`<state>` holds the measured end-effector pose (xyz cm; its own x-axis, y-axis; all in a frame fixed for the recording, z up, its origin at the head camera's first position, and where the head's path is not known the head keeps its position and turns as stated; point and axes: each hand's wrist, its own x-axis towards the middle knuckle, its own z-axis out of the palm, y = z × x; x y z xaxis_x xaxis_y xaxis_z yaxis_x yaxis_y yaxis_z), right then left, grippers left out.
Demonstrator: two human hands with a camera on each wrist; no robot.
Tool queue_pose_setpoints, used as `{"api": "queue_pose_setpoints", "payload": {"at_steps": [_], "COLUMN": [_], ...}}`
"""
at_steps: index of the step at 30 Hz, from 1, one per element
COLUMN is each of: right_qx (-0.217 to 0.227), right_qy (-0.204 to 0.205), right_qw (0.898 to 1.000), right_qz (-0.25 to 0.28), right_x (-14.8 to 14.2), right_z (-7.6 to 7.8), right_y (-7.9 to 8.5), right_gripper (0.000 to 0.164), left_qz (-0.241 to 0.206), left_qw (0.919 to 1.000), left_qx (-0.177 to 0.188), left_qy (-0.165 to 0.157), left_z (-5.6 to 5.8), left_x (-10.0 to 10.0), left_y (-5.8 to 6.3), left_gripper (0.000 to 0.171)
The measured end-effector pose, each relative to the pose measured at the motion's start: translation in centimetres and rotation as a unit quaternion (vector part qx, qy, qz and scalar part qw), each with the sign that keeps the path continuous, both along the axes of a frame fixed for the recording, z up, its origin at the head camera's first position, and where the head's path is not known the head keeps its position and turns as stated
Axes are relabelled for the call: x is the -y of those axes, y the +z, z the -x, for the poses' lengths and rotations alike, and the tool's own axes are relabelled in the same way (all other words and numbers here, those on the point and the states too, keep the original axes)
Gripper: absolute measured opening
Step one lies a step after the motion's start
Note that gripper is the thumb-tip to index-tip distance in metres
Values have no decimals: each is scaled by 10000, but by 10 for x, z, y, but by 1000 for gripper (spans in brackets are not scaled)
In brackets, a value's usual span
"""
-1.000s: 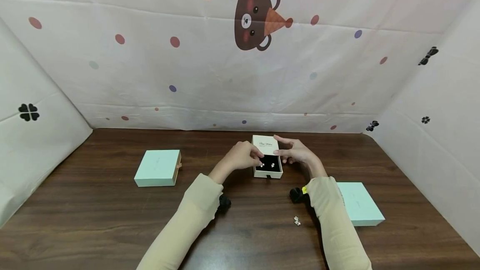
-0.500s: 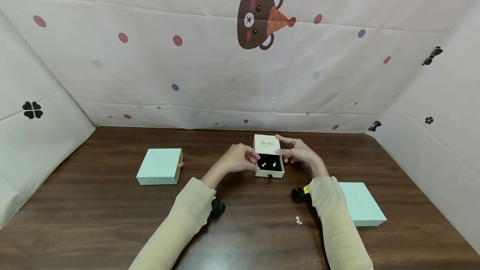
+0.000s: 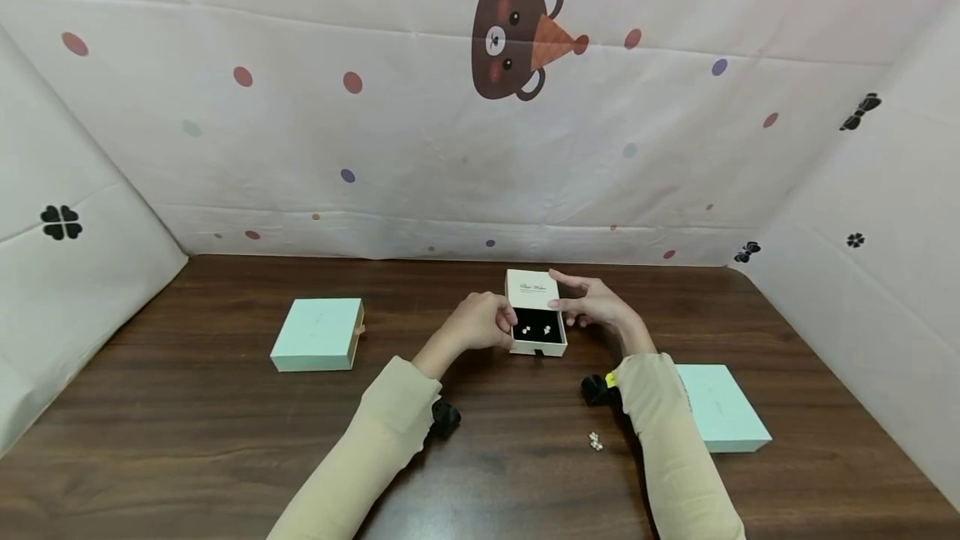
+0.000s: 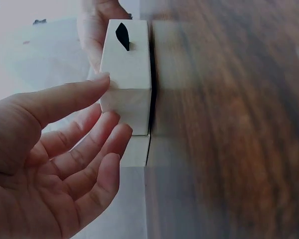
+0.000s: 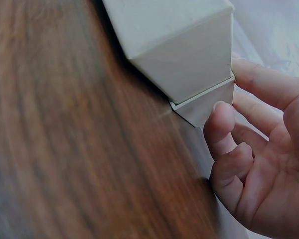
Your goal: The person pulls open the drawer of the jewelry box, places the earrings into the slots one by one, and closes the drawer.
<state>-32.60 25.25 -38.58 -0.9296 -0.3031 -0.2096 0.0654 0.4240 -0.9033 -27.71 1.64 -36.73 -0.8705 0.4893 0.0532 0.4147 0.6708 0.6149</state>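
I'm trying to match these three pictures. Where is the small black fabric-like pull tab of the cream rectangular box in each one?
Head: right of centre in the lower half, black pull tab at the box's near edge.
Left wrist: near the top, left of centre, black pull tab on the box's end face.
Right wrist: not in it.
Shared landmark: the cream rectangular box, seen in all three.

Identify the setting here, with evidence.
Likely a makeshift tabletop recording booth: a wood-grain table, a dotted backdrop with a bear print behind it, and pale sheets on both sides.
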Motion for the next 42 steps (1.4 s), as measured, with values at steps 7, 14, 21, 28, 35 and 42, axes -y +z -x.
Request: {"api": "queue_pose_setpoints", "payload": {"at_steps": [7, 14, 21, 28, 35, 42], "right_qx": [59, -26, 6, -12, -38, -33], "right_qy": [52, 12, -6, 63, 123, 117], "right_qw": [9999, 10000, 10000, 10000, 9999, 9999], "right_qz": [91, -23, 2, -16, -15, -22], "right_x": [4, 0, 0, 0, 0, 0], "right_z": [-6, 0, 1, 0, 0, 0], "right_y": [10, 0, 0, 1, 0, 1], "right_gripper": [70, 71, 71, 70, 71, 71], "left_qz": [-116, -516, -663, -634, -661, -673], "left_qw": [9999, 9983, 9969, 9971, 9971, 9969], "left_qx": [63, 278, 398, 323, 315, 266], "left_qy": [58, 37, 123, 259, 226, 300], "left_z": [2, 4, 6, 8, 9, 9], "left_x": [2, 4, 5, 6, 5, 4], "left_y": [-2, -6, -8, -8, -9, -10], "left_gripper": [24, 28, 33, 38, 39, 39]}}
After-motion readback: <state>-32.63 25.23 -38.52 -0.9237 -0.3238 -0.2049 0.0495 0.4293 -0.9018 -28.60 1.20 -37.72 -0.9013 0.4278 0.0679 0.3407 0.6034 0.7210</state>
